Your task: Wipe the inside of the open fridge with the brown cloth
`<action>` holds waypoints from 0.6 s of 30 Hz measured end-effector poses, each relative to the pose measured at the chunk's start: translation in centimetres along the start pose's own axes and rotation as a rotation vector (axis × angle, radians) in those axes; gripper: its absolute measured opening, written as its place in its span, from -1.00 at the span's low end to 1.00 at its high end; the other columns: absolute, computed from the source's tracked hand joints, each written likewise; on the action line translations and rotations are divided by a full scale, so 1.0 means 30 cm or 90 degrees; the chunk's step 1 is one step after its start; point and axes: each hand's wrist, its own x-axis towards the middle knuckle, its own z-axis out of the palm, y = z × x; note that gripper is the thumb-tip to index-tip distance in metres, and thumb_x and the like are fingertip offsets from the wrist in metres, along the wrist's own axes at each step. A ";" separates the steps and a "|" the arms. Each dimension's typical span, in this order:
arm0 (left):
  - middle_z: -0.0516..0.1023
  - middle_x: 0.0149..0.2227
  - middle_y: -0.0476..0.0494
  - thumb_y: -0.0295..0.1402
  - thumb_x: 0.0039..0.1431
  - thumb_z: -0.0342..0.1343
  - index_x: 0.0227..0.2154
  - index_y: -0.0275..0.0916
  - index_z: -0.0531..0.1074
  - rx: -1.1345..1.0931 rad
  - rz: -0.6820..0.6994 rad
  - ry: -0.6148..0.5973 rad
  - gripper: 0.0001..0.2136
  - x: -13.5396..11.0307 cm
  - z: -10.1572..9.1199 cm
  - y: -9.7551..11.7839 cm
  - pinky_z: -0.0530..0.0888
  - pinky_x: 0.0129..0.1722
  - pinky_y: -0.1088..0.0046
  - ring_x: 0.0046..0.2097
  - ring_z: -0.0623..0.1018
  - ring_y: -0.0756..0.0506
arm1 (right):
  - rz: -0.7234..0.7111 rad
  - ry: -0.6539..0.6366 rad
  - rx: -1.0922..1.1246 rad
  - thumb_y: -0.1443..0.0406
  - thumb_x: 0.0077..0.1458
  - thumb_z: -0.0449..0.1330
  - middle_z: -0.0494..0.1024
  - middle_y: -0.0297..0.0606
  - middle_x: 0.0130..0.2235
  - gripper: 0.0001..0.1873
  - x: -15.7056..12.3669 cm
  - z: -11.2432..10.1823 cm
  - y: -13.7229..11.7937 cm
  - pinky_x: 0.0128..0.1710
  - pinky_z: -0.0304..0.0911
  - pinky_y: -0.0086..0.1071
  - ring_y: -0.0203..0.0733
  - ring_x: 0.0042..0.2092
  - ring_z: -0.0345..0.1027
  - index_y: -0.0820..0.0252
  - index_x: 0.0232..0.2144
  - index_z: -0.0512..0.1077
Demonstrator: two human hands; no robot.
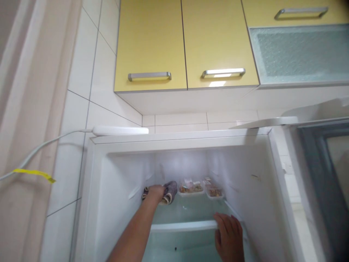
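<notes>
My left hand reaches deep into the open fridge and is closed on a grey cloth, pressed onto the back left of the glass shelf. My right hand rests on the front edge of that shelf at the right, fingers curled over the white rim. Two clear food containers sit at the back of the shelf, just right of the cloth.
Yellow wall cupboards with metal handles hang above the fridge. The fridge door stands open at the right. A white cable with a yellow tag runs along the tiled wall at the left, beside a curtain.
</notes>
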 end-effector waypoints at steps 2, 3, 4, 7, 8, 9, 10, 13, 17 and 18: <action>0.59 0.02 -0.36 -0.29 0.23 0.05 0.00 -0.31 0.49 0.017 -0.006 0.004 -0.67 -0.065 -0.027 0.013 0.46 0.07 0.04 0.06 0.57 -0.27 | 0.026 -0.019 0.001 0.54 -0.03 0.06 0.58 -0.23 -0.12 -0.51 0.004 -0.013 -0.009 0.19 0.05 -0.05 -0.07 -0.04 0.36 0.13 -0.02 0.36; 0.60 0.01 -0.39 -0.34 0.21 0.04 -0.01 -0.31 0.50 0.025 -0.009 0.005 -0.67 -0.100 -0.040 0.021 0.47 0.05 0.05 0.06 0.58 -0.29 | 0.033 -0.028 0.003 0.55 -0.04 0.06 0.57 -0.23 -0.11 -0.48 0.006 -0.018 -0.014 0.21 0.04 -0.05 -0.07 -0.02 0.35 0.13 -0.01 0.35; 0.61 0.00 -0.41 -0.39 0.19 0.03 -0.03 -0.30 0.52 0.030 -0.009 0.008 -0.68 -0.137 -0.052 0.029 0.48 0.03 0.07 0.05 0.59 -0.30 | 0.035 -0.035 0.009 0.55 -0.05 0.07 0.57 -0.23 -0.10 -0.47 0.007 -0.023 -0.018 0.23 0.04 -0.05 -0.07 -0.01 0.35 0.12 0.00 0.35; 0.63 -0.04 -0.39 -0.45 0.19 -0.04 -0.07 -0.26 0.55 0.040 -0.009 0.025 -0.67 -0.252 -0.079 0.057 0.49 -0.01 0.10 0.02 0.61 -0.31 | 0.053 -0.059 0.033 0.57 -0.07 0.07 0.56 -0.24 -0.08 -0.43 0.016 -0.041 -0.031 0.26 0.03 -0.07 -0.07 0.02 0.35 0.11 0.01 0.35; 0.63 -0.04 -0.38 -0.46 0.21 -0.08 -0.08 -0.25 0.55 0.043 -0.009 0.035 -0.66 -0.292 -0.087 0.068 0.49 -0.01 0.11 0.01 0.61 -0.30 | 0.069 -0.069 0.042 0.58 -0.07 0.07 0.56 -0.23 -0.07 -0.43 0.021 -0.050 -0.036 0.27 0.03 -0.07 -0.07 0.03 0.35 0.11 0.00 0.36; 0.63 -0.04 -0.36 -0.47 0.22 -0.11 -0.07 -0.23 0.55 0.045 -0.009 0.048 -0.64 -0.333 -0.094 0.081 0.49 0.00 0.11 0.02 0.60 -0.29 | 0.088 -0.081 0.051 0.59 -0.07 0.07 0.56 -0.23 -0.07 -0.44 0.026 -0.060 -0.043 0.28 0.03 -0.07 -0.07 0.03 0.36 0.12 -0.01 0.38; 0.63 -0.03 -0.34 -0.48 0.23 -0.13 -0.05 -0.20 0.54 0.046 -0.009 0.060 -0.63 -0.374 -0.101 0.094 0.48 0.01 0.12 0.03 0.60 -0.28 | 0.109 -0.094 0.058 0.59 -0.06 0.06 0.56 -0.21 -0.06 -0.45 0.033 -0.072 -0.050 0.28 0.03 -0.06 -0.07 0.04 0.36 0.13 -0.02 0.39; 0.60 -0.02 -0.36 -0.50 0.24 -0.15 -0.03 -0.19 0.52 0.047 -0.031 0.100 -0.61 -0.494 -0.115 0.139 0.48 0.01 0.07 0.05 0.57 -0.31 | 0.154 -0.146 0.080 0.60 -0.05 0.03 0.57 -0.18 -0.04 -0.46 0.058 -0.113 -0.064 0.30 0.04 -0.07 -0.06 0.06 0.37 0.19 -0.03 0.43; 0.56 0.03 -0.39 -0.52 0.24 -0.17 0.03 -0.22 0.47 0.015 -0.087 0.168 -0.59 -0.638 -0.060 0.193 0.44 0.05 0.00 0.10 0.53 -0.35 | 0.171 -0.240 0.111 0.60 -0.05 0.00 0.59 -0.19 0.00 -0.41 0.112 -0.172 -0.054 0.29 0.11 -0.13 -0.09 0.08 0.39 0.18 0.00 0.48; 0.54 0.08 -0.37 -0.51 0.24 -0.15 0.08 -0.19 0.43 -0.035 -0.097 0.186 -0.58 -0.670 -0.025 0.206 0.43 0.09 0.03 0.13 0.51 -0.32 | 0.173 -0.261 0.116 0.60 -0.05 0.00 0.59 -0.18 0.01 -0.41 0.126 -0.187 -0.050 0.30 0.11 -0.12 -0.09 0.09 0.40 0.19 0.00 0.49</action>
